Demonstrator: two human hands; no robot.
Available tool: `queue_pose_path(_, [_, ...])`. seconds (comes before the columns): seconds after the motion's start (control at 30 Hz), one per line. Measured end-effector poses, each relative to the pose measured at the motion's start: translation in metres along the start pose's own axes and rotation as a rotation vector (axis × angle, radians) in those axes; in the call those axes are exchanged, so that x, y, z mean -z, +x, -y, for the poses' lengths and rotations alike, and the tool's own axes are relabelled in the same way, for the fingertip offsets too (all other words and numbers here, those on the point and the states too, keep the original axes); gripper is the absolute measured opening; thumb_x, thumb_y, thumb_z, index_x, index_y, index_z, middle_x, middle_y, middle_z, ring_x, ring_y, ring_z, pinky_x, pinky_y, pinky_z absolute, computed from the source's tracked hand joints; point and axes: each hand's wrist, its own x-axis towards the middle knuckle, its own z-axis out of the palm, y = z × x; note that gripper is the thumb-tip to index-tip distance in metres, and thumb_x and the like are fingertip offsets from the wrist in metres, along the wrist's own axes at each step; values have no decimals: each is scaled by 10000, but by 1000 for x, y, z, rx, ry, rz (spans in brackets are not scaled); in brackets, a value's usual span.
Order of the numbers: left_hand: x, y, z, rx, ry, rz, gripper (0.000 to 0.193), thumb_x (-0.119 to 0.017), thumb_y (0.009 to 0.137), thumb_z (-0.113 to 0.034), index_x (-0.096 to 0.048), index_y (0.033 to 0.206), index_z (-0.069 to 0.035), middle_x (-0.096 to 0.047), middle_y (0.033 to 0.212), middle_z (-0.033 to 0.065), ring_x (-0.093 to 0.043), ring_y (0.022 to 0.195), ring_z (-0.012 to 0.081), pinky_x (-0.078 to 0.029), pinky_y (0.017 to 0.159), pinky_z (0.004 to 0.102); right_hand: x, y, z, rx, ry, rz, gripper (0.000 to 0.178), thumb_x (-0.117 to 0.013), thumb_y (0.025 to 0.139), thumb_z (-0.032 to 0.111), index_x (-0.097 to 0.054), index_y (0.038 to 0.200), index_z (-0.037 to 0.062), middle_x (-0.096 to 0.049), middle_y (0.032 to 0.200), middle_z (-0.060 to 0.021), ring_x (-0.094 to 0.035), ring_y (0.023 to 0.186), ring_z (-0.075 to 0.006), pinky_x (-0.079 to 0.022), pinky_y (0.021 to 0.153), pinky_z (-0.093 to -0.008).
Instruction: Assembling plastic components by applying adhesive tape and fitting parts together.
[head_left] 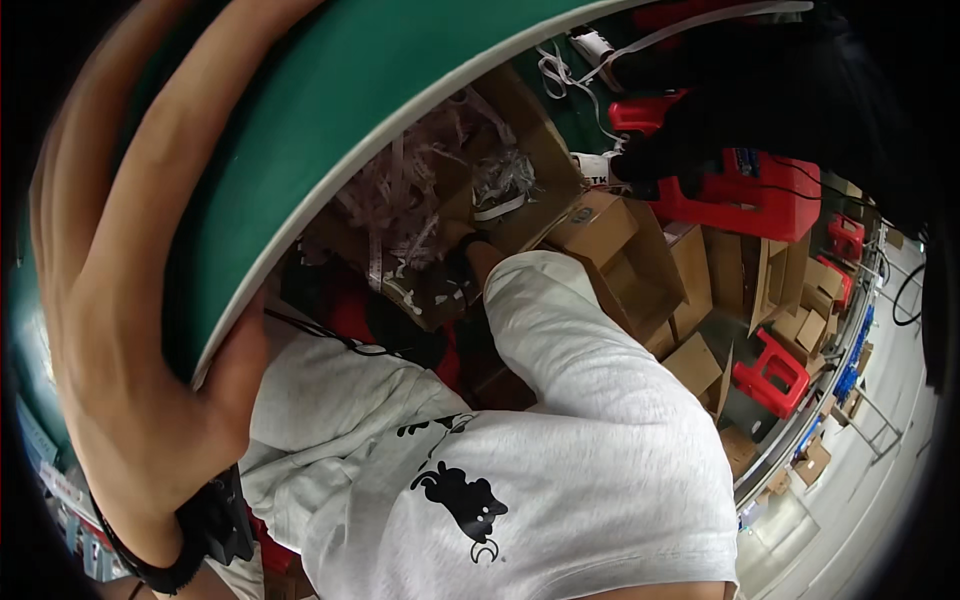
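left hand [145, 370] extends spread fingers, nothing visibly gripped, over green table [330, 95]; right hand [453, 236] enters carton [545, 150], finger state indeterminable.

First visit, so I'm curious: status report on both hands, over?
Left hand against green table. Right hand low at cardboard box, grip unclear. Pale strips fill the box.

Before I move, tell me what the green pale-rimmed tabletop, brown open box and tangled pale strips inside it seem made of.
Green pale-rimmed tabletop: perhaps laminate or rubber, judging by its even, smooth, low-sheen surface. Brown open box: likely cardboard; matte, with stiff flat walls. Tangled pale strips: probably thin plastic, faintly glossy where they bend, though paper is possible.
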Motion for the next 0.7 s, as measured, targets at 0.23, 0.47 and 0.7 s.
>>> queue_pose_path(0.23, [-34,9,0,53,-33,71,730,-558,640,-97,-365,1338,-190,-343,1378,64,-315,1265,297,-244,1045,453,-17,31,-51,57,-57,52,202,-455,840,116,-626,910,34,-619,887,-135,-554,707,-270,-429,650,-418])
queue_pose_path(0.47, [-10,-78,5,93,-39,120,741,-543,617,-93,-375,1332,-190,-346,1376,67,-314,1267,295,-235,1049,455,-56,44,-57,122,-117,60,222,-448,836,101,-622,948,21,-619,984,-140,-588,844,-263,-453,755,-417])
queue_pose_path(0.7, [-11,-24,-10,20,-92,57,752,-527,594,-89,-384,1326,-190,-350,1374,70,-312,1269,293,-225,1052,458,24,47,-11,-655,380,514,323,-530,831,265,-612,1009,9,-576,1073,-215,-575,941,-346,-471,782,-416])
